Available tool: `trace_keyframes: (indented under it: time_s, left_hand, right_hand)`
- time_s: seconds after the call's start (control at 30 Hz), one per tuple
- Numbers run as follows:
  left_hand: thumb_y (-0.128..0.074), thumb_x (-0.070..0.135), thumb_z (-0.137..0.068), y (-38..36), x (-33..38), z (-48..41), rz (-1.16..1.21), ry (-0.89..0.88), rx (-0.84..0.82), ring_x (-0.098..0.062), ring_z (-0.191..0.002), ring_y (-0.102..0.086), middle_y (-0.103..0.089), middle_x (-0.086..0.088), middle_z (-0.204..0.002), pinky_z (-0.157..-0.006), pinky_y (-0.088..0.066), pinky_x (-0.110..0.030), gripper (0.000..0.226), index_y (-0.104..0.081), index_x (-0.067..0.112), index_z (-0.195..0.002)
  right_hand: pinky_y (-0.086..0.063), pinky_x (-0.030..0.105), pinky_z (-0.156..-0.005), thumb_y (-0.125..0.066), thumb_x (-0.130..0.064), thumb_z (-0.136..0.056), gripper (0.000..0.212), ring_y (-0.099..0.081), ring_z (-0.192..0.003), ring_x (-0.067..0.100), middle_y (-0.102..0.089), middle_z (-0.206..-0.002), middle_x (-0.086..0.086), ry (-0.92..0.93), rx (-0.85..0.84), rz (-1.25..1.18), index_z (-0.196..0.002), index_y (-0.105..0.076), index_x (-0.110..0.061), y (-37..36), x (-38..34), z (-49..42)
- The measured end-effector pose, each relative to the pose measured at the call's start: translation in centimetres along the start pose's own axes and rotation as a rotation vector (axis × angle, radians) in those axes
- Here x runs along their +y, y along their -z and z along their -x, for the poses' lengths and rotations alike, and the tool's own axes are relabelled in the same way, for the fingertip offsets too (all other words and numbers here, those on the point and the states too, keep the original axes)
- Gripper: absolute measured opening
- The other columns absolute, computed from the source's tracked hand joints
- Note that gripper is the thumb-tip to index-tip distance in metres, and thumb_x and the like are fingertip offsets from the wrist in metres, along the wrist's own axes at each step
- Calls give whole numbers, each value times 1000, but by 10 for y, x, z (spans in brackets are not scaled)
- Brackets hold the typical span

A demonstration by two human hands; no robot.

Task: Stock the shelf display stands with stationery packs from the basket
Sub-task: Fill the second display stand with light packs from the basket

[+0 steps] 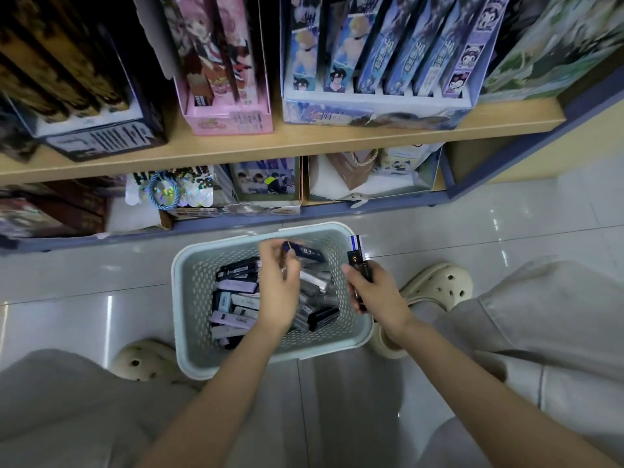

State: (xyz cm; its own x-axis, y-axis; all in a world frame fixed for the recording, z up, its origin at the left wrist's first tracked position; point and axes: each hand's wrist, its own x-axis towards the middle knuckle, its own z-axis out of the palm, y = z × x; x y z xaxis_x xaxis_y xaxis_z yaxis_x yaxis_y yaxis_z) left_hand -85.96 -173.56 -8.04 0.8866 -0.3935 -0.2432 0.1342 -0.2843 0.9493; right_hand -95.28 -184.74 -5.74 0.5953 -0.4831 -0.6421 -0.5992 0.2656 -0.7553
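Light grey trouser knees are seen nearest the camera, one on each side, with two bare forearms extended between them towards the basket.

The basket, pale blue-grey plastic with perforated walls, is set on the floor directly below the shelf unit. It is partly filled with loosely piled stationery packs in black, lilac and clear wrapping.

The left-hand grip is held over the basket interior; a dark blue pack is pinched between its curled fingers and thumb, clear of the pile. The right-hand grip is positioned at the right rim of the basket and is closed round a bundle of dark packs, which is held upright.

Glossy pale floor tiles are laid under the basket. One cream clog is placed just beside the near left corner of the basket, and another is on its right.

On the wooden shelf board above, three display stands are lined up: a dark stand, a pink stand and a blue stand whose slots are filled with upright packs. The lower shelf is occupied by printed boxes and a paper bag.

Open floor is available right of the shelf unit and left of the basket.
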Motion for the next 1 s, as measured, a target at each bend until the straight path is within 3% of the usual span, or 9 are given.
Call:
trace_keyframes:
  time_s: [0.1,0.17,0.27,0.4,0.5,0.67,0.77,0.87,1.0]
  left_hand:
    - [-26,0,-101,10,16,6,114,83,1,-8,-54,-53,-56,3,-66,-49,-46,-23,22,-41,16,-96]
    - [-27,2,-101,16,22,11,155,197,-35,-6,-39,-39,-43,0,-55,-38,-36,-22,24,-42,18,-92]
    - [-43,19,-101,23,31,20,223,352,-155,-6,-39,-27,-33,1,-54,-38,-21,-19,11,-45,16,-91]
    - [-57,23,-94,34,46,29,234,327,-278,-5,-39,-31,-38,5,-50,-38,-19,-18,15,-48,14,-87]
    - [-56,20,-95,44,62,35,247,251,-223,-3,-35,-34,-42,8,-47,-35,-24,-15,18,-46,13,-83]
    - [-48,18,-99,68,87,34,271,195,-10,-4,-32,-33,-44,4,-45,-35,-27,-16,18,-43,15,-82]
    - [-45,16,-100,82,98,32,302,153,69,-7,-31,-29,-54,-16,-62,-32,-23,-16,19,-43,14,-81]
    - [-43,14,-100,95,110,33,306,121,78,-9,-32,-29,-63,-24,-79,-33,-23,-18,15,-43,12,-85]
    - [-42,16,-101,118,135,33,351,134,79,-6,-35,-44,-62,-8,-71,-36,-33,-15,17,-47,14,-85]
  right_hand:
    - [-36,21,-38,-54,-21,-96,24,-43,-36,8,-50,-53,-1,36,-44,73,-76,-43,-11,-6,-7,10]
    - [-36,20,-38,-54,-22,-96,21,-43,-37,8,-53,-58,-1,53,-104,91,-82,-45,-9,-10,-13,17]
    - [-36,21,-40,-53,-25,-96,21,-44,-41,10,-56,-62,-1,91,-197,138,-79,-49,-14,-17,-24,28]
    - [-34,16,-38,-48,-22,-98,25,-43,-35,2,-56,-50,-8,160,-284,215,-76,-48,-13,-25,-40,41]
    - [-38,17,-38,-48,-24,-98,22,-48,-41,4,-59,-69,-3,182,-313,212,-79,-50,-14,-33,-50,48]
    - [-40,17,-38,-39,-37,-99,25,-56,-45,9,-67,-80,-5,150,-360,191,-100,-54,-16,-45,-69,63]
    - [-31,17,-38,-36,-40,-99,41,-43,-40,7,-68,-75,-5,209,-336,255,-113,-56,-7,-50,-77,70]
    - [-23,15,-39,-33,-46,-97,52,-29,-40,4,-55,-66,-2,159,-345,175,-117,-56,-3,-55,-87,77]
    - [-20,14,-40,-32,-54,-93,46,-26,-44,4,-46,-62,-6,36,-406,-145,-95,-48,-11,-57,-109,86]
